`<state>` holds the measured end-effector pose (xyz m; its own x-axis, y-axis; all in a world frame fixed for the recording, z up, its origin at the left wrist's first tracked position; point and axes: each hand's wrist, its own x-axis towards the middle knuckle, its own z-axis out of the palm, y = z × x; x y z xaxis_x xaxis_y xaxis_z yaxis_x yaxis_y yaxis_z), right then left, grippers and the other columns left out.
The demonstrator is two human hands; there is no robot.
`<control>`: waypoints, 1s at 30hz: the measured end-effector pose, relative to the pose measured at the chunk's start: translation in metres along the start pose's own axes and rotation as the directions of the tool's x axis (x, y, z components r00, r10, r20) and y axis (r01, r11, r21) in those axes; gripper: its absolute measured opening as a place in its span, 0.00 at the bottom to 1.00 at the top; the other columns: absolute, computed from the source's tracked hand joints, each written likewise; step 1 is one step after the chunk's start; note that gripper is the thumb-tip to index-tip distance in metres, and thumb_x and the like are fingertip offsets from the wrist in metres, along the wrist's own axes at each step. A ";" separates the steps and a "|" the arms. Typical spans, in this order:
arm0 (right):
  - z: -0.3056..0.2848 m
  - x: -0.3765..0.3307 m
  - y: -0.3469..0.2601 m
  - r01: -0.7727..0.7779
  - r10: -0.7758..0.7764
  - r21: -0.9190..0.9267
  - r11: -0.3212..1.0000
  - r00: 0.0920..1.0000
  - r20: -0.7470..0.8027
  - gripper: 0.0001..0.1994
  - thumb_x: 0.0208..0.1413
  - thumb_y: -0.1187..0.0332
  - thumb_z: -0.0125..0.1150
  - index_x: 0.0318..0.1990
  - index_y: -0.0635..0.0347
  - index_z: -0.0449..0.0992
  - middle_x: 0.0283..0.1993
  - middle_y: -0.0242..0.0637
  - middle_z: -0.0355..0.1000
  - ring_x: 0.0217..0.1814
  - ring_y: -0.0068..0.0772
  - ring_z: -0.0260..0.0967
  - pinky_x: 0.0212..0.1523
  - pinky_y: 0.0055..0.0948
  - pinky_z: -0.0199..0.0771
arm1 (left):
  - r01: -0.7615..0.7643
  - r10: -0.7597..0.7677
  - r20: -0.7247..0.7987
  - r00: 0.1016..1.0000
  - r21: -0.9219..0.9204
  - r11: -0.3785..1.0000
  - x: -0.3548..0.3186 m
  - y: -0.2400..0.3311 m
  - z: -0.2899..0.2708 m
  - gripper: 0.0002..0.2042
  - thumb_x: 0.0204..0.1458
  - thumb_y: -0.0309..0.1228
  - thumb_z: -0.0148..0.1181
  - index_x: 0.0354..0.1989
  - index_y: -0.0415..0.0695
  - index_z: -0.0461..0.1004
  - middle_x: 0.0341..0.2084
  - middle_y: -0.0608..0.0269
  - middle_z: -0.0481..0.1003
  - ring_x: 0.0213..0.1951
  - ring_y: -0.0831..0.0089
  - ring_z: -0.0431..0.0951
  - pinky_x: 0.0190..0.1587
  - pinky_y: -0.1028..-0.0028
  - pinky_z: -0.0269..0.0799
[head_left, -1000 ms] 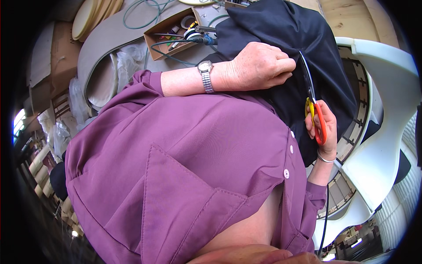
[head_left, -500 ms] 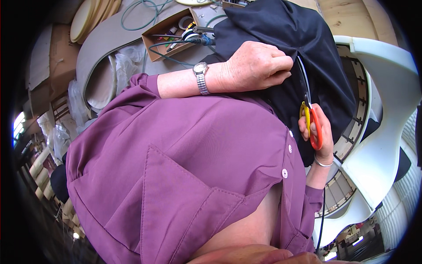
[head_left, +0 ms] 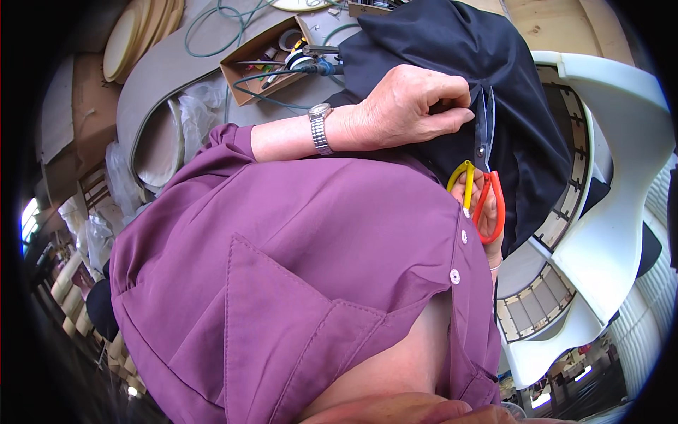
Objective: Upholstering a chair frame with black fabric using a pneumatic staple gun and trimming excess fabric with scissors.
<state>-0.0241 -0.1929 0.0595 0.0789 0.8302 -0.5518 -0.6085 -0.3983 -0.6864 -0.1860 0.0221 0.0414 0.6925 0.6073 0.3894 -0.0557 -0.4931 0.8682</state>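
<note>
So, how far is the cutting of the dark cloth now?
No finished cut line shows from here. In hand: the left hand pinches the dark cloth next to the blades, and the right hand works the scissors with yellow and red handles. Most of the cloth looks uncut.

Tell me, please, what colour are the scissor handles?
One handle is yellow, the other red-orange, on the scissors in the right hand; head view.

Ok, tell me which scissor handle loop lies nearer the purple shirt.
The yellow loop; it sits left of the red loop, right against the shirt's buttoned edge, in the right hand.
</note>
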 end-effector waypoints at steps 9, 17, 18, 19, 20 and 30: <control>0.018 -0.005 0.011 0.041 -0.043 0.213 0.976 0.999 0.004 0.27 0.66 0.46 0.57 0.57 0.62 0.66 0.37 0.35 0.70 0.31 0.16 0.64 0.35 0.13 0.65 | -0.123 0.118 0.067 0.991 0.069 0.990 0.000 -0.001 0.006 0.07 0.50 0.25 0.69 0.30 0.42 0.74 0.21 0.60 0.74 0.24 0.64 0.77 0.27 0.70 0.72; 0.036 -0.002 0.024 0.155 -0.163 0.221 0.963 0.987 0.016 0.25 0.68 0.48 0.56 0.57 0.62 0.66 0.36 0.37 0.71 0.30 0.16 0.65 0.34 0.13 0.67 | -0.185 0.177 0.080 0.981 0.106 0.977 -0.003 -0.004 0.006 0.08 0.49 0.26 0.69 0.31 0.43 0.74 0.23 0.60 0.75 0.27 0.61 0.79 0.30 0.67 0.75; 0.037 -0.003 0.027 0.170 -0.178 0.230 0.958 0.984 0.014 0.25 0.68 0.48 0.56 0.57 0.62 0.66 0.36 0.37 0.71 0.30 0.16 0.65 0.34 0.13 0.67 | -0.205 0.195 0.094 0.976 0.115 0.972 -0.002 -0.004 0.009 0.08 0.49 0.26 0.69 0.31 0.43 0.74 0.23 0.60 0.75 0.28 0.61 0.79 0.30 0.67 0.75; 0.038 -0.005 0.029 0.194 -0.193 0.209 0.958 0.981 -0.027 0.25 0.68 0.48 0.56 0.57 0.62 0.66 0.35 0.37 0.72 0.29 0.16 0.65 0.33 0.13 0.67 | -0.217 0.205 0.107 0.973 0.118 0.969 -0.001 -0.004 0.012 0.08 0.49 0.26 0.69 0.31 0.43 0.74 0.23 0.60 0.75 0.28 0.61 0.79 0.30 0.67 0.75; 0.039 -0.006 0.032 0.217 -0.208 0.188 0.958 0.976 -0.067 0.25 0.68 0.49 0.57 0.57 0.63 0.66 0.34 0.38 0.72 0.27 0.16 0.65 0.32 0.12 0.67 | -0.227 0.211 0.125 0.969 0.129 0.965 -0.001 -0.003 0.015 0.08 0.49 0.26 0.68 0.31 0.43 0.73 0.24 0.59 0.75 0.28 0.61 0.79 0.30 0.67 0.75; 0.069 -0.016 0.023 0.241 -0.217 0.033 0.970 0.918 -0.333 0.23 0.69 0.49 0.56 0.54 0.62 0.66 0.31 0.33 0.70 0.22 0.12 0.59 0.27 0.11 0.62 | -0.250 0.242 0.087 0.966 0.097 0.963 0.002 0.001 0.020 0.08 0.50 0.29 0.65 0.28 0.43 0.71 0.21 0.58 0.73 0.26 0.58 0.78 0.29 0.64 0.75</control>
<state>-0.0939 -0.1879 0.0853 0.4668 0.7187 -0.5153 -0.5973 -0.1734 -0.7830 -0.1700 0.0100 0.0369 0.7184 0.4133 0.5595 -0.1569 -0.6874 0.7091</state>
